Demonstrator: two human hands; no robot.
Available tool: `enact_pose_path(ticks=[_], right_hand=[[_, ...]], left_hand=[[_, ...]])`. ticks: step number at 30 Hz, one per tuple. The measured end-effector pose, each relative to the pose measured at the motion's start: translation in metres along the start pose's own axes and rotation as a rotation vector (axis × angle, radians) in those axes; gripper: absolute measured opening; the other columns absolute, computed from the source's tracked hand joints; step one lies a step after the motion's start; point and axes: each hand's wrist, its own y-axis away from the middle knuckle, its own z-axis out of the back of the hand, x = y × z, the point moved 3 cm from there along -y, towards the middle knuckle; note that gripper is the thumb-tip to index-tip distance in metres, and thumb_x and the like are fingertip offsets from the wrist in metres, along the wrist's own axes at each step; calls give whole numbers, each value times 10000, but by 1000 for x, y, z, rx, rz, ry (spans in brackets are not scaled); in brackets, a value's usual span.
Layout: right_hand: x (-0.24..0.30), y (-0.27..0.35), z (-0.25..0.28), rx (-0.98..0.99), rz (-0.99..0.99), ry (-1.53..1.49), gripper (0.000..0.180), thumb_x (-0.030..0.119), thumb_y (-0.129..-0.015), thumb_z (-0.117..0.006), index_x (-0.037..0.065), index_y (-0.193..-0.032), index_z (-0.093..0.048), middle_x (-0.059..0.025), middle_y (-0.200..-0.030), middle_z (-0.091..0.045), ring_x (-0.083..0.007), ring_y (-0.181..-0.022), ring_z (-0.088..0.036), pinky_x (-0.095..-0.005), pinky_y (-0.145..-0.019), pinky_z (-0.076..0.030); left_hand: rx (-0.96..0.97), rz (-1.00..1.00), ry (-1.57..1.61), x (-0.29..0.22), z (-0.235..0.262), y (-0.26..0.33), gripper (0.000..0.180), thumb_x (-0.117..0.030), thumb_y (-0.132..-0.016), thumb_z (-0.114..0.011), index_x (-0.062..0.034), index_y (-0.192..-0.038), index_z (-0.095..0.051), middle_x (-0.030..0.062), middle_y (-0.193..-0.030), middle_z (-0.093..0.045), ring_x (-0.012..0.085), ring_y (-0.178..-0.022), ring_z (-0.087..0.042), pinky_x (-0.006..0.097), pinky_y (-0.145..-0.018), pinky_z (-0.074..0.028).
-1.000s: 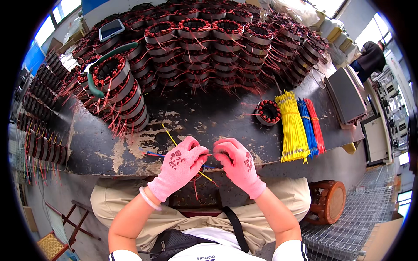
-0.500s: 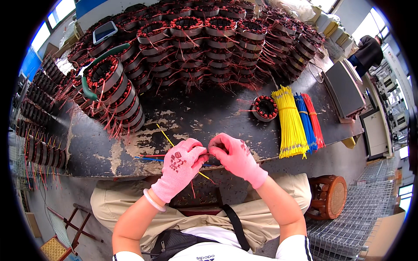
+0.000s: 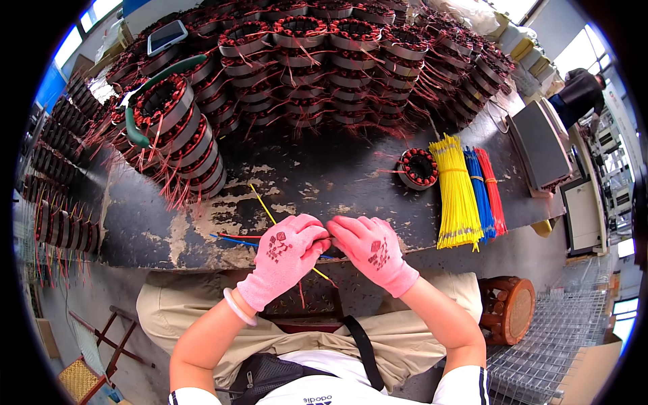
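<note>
Left hand (image 3: 287, 256) and right hand (image 3: 371, 246) both have a pinching grip on the yellow wire (image 3: 266, 209); I'd keep pinches close together, steady over the table (image 3: 324, 175).

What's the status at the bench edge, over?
Left hand and right hand together, pinching thin tubes. One loose stator and tube bundles off right. Nothing in the way.

Stacked stator coils (image 3: 297, 61) crowd the far tabletop (image 3: 337, 175). Right of them a lone stator (image 3: 418, 167) sits beside yellow (image 3: 456, 189), blue (image 3: 479, 192) and red (image 3: 493, 189) sleeve bundles (all tied); green-handled pliers (image 3: 158, 84) rest on the left stack.
</note>
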Motion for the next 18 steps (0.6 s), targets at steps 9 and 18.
enact_pose_path(ticks=[9, 18], right_hand=[[-12, -5, 12, 300, -274, -480, 183, 168, -919, -682, 60, -1067, -685, -49, -941, -692, -189, -838, -655, -302, -726, -511], [-25, 1, -24, 325, -805, -1210, 154, 176, -924, -684, 52, -1015, -684, -72, -909, -697, -113, -779, -632, -291, -695, -499]], left_hand=[[80, 56, 6, -1, 2, 0, 134, -78, -808, -702, -88, -941, -704, 52, -996, -675, 287, -913, -656, 397, -786, -541], [45, -17, -15, -2, 1, -3, 152, -96, -799, -731, -87, -945, -688, 47, -979, -662, 279, -866, -643, 391, -737, -539]])
